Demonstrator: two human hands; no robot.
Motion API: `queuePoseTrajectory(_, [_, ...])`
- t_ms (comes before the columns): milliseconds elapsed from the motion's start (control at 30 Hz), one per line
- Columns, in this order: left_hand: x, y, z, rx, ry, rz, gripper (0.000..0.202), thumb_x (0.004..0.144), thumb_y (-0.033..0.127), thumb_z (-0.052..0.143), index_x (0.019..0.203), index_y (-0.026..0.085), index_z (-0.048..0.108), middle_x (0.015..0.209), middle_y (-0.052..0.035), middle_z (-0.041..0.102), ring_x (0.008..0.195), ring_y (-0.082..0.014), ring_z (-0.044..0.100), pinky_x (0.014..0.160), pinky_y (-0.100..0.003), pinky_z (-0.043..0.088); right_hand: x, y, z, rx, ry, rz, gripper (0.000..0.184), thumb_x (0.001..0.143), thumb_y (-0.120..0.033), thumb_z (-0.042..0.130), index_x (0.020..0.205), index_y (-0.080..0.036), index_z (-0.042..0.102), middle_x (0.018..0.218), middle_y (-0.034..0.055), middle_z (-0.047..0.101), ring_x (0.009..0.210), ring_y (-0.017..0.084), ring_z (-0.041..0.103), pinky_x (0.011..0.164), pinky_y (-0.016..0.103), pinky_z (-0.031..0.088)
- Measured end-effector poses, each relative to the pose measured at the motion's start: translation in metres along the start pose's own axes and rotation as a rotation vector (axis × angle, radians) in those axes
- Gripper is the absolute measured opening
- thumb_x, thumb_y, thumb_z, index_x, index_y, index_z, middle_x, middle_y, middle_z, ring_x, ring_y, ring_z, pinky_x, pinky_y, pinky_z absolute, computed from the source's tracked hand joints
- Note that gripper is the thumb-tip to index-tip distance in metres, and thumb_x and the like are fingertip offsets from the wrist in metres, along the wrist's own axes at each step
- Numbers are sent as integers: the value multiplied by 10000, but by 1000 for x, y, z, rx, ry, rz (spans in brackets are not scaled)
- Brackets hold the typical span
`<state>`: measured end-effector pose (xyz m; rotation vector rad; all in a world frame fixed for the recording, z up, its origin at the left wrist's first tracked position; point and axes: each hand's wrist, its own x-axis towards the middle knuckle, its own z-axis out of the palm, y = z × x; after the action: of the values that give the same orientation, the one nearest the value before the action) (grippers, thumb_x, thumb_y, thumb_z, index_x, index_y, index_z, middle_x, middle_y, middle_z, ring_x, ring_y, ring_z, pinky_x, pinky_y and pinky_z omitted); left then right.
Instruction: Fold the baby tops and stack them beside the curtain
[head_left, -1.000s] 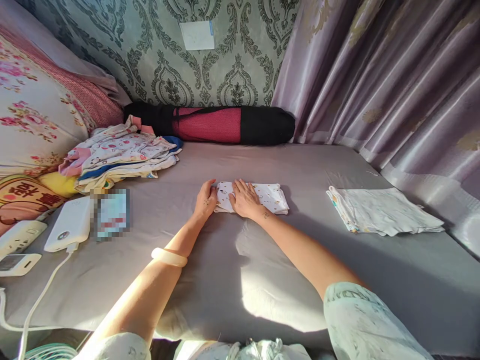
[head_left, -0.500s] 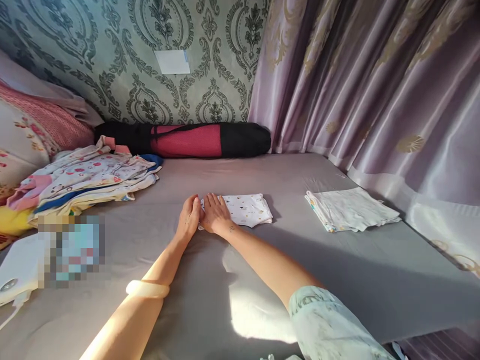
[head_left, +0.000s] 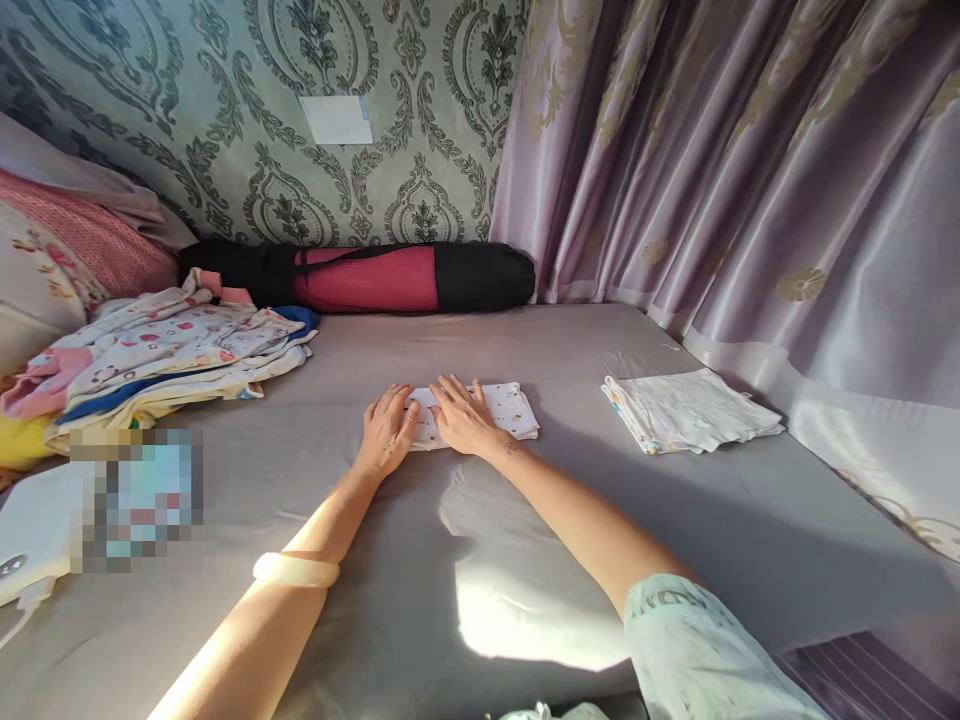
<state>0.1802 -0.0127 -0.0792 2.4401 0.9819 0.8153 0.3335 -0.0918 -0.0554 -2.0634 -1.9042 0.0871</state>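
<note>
A small white garment (head_left: 514, 408) with a scattered print lies folded into a flat rectangle on the grey bed sheet (head_left: 337, 620). My right hand (head_left: 466, 415) rests palm down on its middle, fingers spread. At the left end of the folded garment is my left hand (head_left: 386, 428), its fingers stretched forward and the thumb near the cloth edge. Both hands are open and partly cover the garment. Off to the right lies a folded stack of white cloth (head_left: 694, 410), apart from the hands.
At the left is a loose pile of printed clothes (head_left: 172, 345). Nearer stands a white device with a cable (head_left: 45, 520), beside a blurred patch. A black and red rolled bag (head_left: 367, 278) lies along the wall. Purple curtains (head_left: 637, 150) hang at the right.
My right hand has slid rightward over the garment, away from my left hand. The left hand has turned from its edge to a flatter pose. The camera view shifted slightly.
</note>
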Motion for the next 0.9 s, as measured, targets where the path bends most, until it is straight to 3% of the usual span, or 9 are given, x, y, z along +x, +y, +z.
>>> queuePoseTrajectory(133, [-2,4,3,142,-140,68,533,995,448,257,1421,220,483,1514,-105,459,1469,-253,290,1192,-527,161,-11,12,-2,-29,-61,-34,526,1018,-348,285,1506,-174,373,1601,100,304,1489,268,214,1193,589,125])
queuePoseTrajectory(267, [-1,5,6,227,-246,82,521,990,433,292,1443,257,478,1531,-84,434,1476,-276,273,1189,-577,121,-15,13,5,-33,-47,-28,531,1017,-355,290,1509,-172,371,1599,90,312,1480,258,237,1200,539,148])
queuePoseTrajectory(433, [-1,4,6,261,-256,81,523,987,445,301,1450,276,476,1539,-78,420,1473,-280,279,1186,-585,123,-14,13,8,-33,-42,-12,523,1020,-365,290,1511,-202,365,1603,74,306,1484,250,228,1201,534,138])
queuePoseTrajectory(633, [-1,4,4,257,-256,94,530,983,453,324,1455,260,470,1536,-91,423,1473,-284,279,1182,-593,127,-14,20,-4,10,-98,-13,540,1030,-344,247,1536,-163,306,1612,115,271,1493,237,212,1203,515,158])
queuePoseTrajectory(767, [-2,3,6,247,-239,102,567,966,535,360,1464,282,453,1541,-84,419,1478,-286,264,1189,-588,110,-23,31,-10,-53,-40,43,555,1035,-371,247,1524,-122,327,1609,149,260,1495,265,198,1205,553,83])
queuePoseTrajectory(900, [-3,3,6,255,-249,110,610,952,590,366,1477,286,432,1550,-82,406,1482,-293,252,1188,-593,97,-33,40,-9,-73,-76,91,564,1033,-402,258,1518,-130,350,1600,139,290,1489,284,215,1200,557,112])
